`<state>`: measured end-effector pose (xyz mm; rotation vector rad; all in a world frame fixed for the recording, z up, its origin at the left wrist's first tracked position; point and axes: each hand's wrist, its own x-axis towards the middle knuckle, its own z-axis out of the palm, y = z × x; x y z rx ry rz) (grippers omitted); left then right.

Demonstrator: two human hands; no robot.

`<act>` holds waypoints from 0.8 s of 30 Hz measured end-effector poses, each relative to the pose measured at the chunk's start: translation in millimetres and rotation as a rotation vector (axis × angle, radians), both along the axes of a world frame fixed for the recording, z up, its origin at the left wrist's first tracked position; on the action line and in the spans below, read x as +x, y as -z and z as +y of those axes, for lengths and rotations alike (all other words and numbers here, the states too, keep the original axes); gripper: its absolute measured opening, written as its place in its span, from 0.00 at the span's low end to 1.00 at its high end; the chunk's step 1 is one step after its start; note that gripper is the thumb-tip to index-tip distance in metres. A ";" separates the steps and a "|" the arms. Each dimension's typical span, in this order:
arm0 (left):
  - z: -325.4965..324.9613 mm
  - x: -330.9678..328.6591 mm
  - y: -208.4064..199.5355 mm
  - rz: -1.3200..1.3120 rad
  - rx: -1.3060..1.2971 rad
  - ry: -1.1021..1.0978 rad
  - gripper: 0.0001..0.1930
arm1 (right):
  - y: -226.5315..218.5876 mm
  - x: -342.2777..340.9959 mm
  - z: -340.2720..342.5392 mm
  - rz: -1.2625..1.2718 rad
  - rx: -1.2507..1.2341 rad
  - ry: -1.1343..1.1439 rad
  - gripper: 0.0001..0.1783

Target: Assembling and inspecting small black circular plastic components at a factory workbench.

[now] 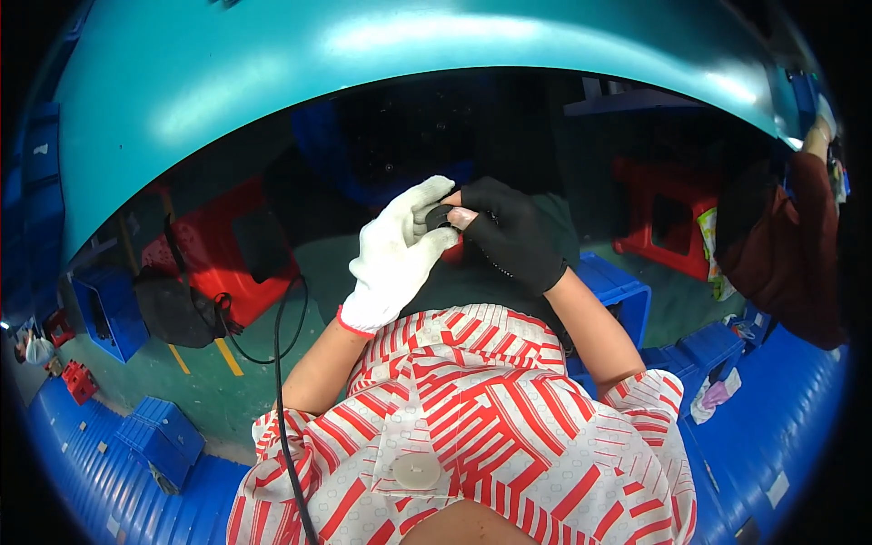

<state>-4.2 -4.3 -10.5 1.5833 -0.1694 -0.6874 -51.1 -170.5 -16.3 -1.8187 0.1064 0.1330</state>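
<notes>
My left hand (397, 247), in a white knit glove, meets my right hand (510, 227) above my lap. The right one wears a black glove with bare fingertips. Between both sets of fingers is a small black rounded piece (439, 216), pinched from either side. Its exact kind does not show, since the fingers cover much of it. Both hands are closed on it, just short of the curved edge of a teal worktop (272, 100).
A red stool (227, 245) stands to the left and another red stool (668, 218) to the right. Blue crates (113, 313) are around me. A black cable (278, 391) runs down my left side. At the far right is another person's sleeve (799, 254).
</notes>
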 end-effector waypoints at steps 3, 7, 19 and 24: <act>-0.3 3.4 -3.2 0.072 -0.051 0.001 0.27 | 4.2 -3.5 6.4 0.145 0.209 0.119 0.11; -0.9 5.3 -0.4 0.176 -0.125 -0.040 0.27 | 9.6 -4.8 8.6 0.121 0.222 0.122 0.12; -1.0 6.1 3.7 0.501 -0.296 -0.157 0.19 | 17.0 -6.0 6.0 -0.214 0.045 0.066 0.25; 2.1 8.1 14.2 0.472 -0.304 -0.145 0.21 | 22.0 -7.3 5.8 -0.201 0.027 0.031 0.25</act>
